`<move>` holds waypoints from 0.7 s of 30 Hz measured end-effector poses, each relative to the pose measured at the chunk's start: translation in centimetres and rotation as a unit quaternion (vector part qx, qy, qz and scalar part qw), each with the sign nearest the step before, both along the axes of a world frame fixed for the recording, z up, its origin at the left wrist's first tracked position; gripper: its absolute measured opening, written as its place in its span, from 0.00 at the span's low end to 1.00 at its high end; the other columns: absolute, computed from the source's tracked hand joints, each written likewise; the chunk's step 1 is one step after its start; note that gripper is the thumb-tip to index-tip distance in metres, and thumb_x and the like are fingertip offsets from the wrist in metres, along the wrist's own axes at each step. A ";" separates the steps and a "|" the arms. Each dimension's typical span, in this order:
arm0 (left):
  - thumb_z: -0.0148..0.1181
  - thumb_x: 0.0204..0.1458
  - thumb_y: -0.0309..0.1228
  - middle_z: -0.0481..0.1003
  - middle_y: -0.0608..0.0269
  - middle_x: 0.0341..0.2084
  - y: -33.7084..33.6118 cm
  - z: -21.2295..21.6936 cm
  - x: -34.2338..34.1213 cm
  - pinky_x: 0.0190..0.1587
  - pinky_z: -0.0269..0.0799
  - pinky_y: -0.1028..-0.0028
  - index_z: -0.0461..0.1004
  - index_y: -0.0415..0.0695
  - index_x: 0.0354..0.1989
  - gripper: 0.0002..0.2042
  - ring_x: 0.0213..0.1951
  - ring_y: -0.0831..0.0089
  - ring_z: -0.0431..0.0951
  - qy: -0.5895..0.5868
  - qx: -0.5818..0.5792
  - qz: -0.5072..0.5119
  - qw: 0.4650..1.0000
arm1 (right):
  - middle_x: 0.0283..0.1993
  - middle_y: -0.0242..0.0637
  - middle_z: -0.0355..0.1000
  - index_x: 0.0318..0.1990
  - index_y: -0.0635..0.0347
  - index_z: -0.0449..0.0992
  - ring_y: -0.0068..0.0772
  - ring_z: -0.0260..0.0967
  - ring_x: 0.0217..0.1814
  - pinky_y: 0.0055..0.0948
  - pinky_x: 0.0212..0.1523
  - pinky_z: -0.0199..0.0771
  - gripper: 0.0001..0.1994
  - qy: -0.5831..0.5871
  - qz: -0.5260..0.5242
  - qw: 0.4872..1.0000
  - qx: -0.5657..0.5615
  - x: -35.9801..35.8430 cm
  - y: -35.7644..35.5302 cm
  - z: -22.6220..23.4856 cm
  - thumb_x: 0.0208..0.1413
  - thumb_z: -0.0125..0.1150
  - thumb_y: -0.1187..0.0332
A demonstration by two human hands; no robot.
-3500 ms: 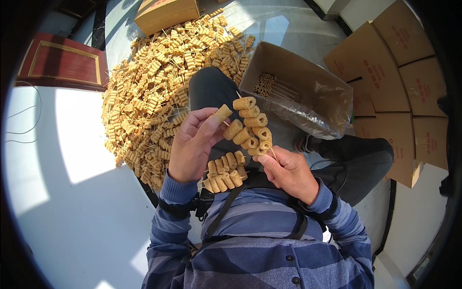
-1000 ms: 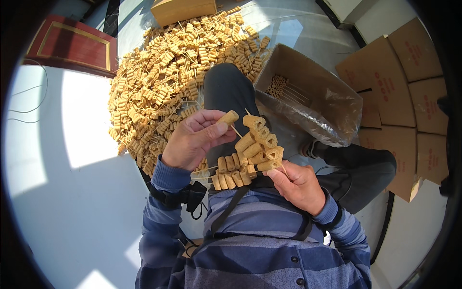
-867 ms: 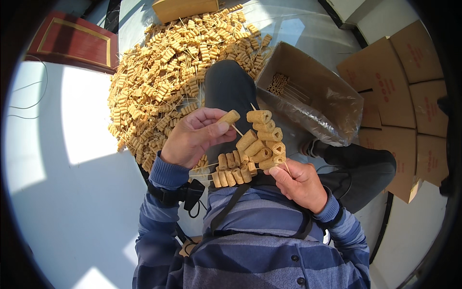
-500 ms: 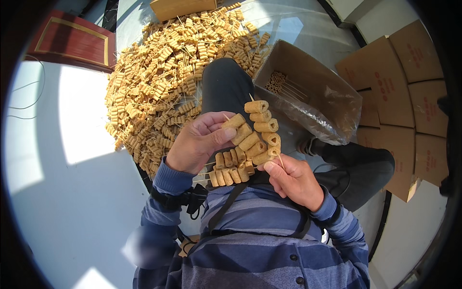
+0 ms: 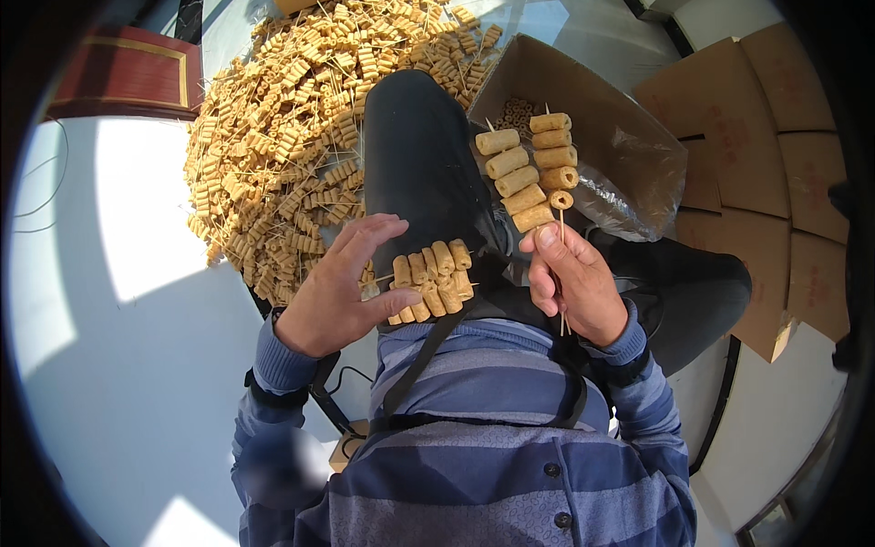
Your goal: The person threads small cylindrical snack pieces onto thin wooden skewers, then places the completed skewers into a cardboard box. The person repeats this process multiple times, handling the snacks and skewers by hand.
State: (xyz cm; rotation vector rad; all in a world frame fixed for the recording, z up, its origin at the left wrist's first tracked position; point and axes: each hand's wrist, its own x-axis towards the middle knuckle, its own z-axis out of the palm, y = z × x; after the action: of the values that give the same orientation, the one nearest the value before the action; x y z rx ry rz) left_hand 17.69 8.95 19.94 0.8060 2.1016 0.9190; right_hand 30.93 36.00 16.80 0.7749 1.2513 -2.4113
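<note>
My right hand (image 5: pixel 574 278) grips two wooden skewers near their lower ends. On each are several golden-brown hollow rolls: one skewer of rolls (image 5: pixel 517 178) leans to the left, the other skewer of rolls (image 5: pixel 554 150) stands nearly upright. My left hand (image 5: pixel 344 287) is open, fingers and thumb apart, beside more skewered rolls (image 5: pixel 433 278) resting at my lap. Its thumb lies close to those rolls; whether it touches them I cannot tell.
A large heap of skewered rolls (image 5: pixel 283 137) covers the floor ahead and left. Front right, an open cardboard box (image 5: pixel 547 68) lined with clear plastic (image 5: pixel 638 173) holds skewers. Stacked cartons (image 5: pixel 743 182) stand at right, a dark red panel (image 5: pixel 128 73) far left.
My left hand has let go of the skewered rolls and moved down-left, opening. My right hand has moved up and right with both skewers, which now stand apart.
</note>
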 end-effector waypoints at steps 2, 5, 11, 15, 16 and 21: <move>0.74 0.48 0.38 0.63 0.47 0.64 0.2 0.0 2.5 0.66 0.63 0.59 0.59 0.39 0.67 0.40 0.66 0.51 0.64 0.128 -0.020 -0.087 0.988 | 0.19 0.28 0.61 0.43 0.61 0.69 0.19 0.54 0.14 0.18 0.18 0.58 0.16 -0.010 -0.029 0.999 0.007 -0.1 0.1 -0.4 0.74 0.42 0.57; 0.72 0.49 0.42 0.62 0.44 0.63 1.3 -1.3 4.1 0.65 0.61 0.57 0.59 0.38 0.67 0.40 0.64 0.47 0.64 0.169 -0.031 -0.095 0.980 | 0.18 0.28 0.61 0.42 0.61 0.69 0.19 0.54 0.14 0.19 0.18 0.57 0.16 -0.018 -0.018 1.000 0.018 0.1 0.1 -0.5 0.74 0.43 0.56; 0.71 0.49 0.42 0.66 0.48 0.59 2.9 -3.0 3.6 0.62 0.62 0.57 0.61 0.38 0.65 0.38 0.59 0.48 0.68 0.178 -0.061 -0.102 0.977 | 0.18 0.27 0.61 0.43 0.60 0.69 0.19 0.55 0.14 0.19 0.18 0.56 0.16 -0.006 0.005 0.999 0.032 0.3 0.2 -0.2 0.73 0.45 0.56; 0.73 0.46 0.43 0.69 0.48 0.56 3.4 -2.8 2.7 0.58 0.68 0.60 0.64 0.38 0.62 0.37 0.55 0.49 0.72 0.107 -0.104 -0.111 0.983 | 0.18 0.27 0.61 0.43 0.61 0.69 0.19 0.55 0.14 0.19 0.18 0.56 0.15 -0.005 0.013 0.999 0.030 0.4 0.4 -0.5 0.73 0.45 0.57; 0.73 0.46 0.43 0.70 0.48 0.55 3.4 -2.7 2.4 0.57 0.69 0.61 0.65 0.38 0.61 0.36 0.54 0.49 0.73 0.077 -0.107 -0.101 0.986 | 0.18 0.27 0.61 0.44 0.61 0.69 0.19 0.55 0.15 0.19 0.18 0.56 0.15 -0.004 0.018 0.999 0.032 0.4 0.4 -0.6 0.73 0.45 0.57; 0.71 0.50 0.45 0.74 0.45 0.49 2.7 -1.9 1.5 0.54 0.73 0.62 0.65 0.37 0.59 0.34 0.51 0.51 0.77 -0.057 -0.092 -0.113 0.988 | 0.18 0.27 0.61 0.44 0.61 0.69 0.19 0.55 0.15 0.18 0.18 0.56 0.15 0.005 0.022 0.999 0.026 0.5 0.7 -1.1 0.73 0.46 0.57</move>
State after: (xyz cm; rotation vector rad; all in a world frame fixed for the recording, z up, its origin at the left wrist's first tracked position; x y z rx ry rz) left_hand 19.24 11.69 18.02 0.8526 1.9172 0.6262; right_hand 31.41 36.67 15.66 0.7425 1.3256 -2.3584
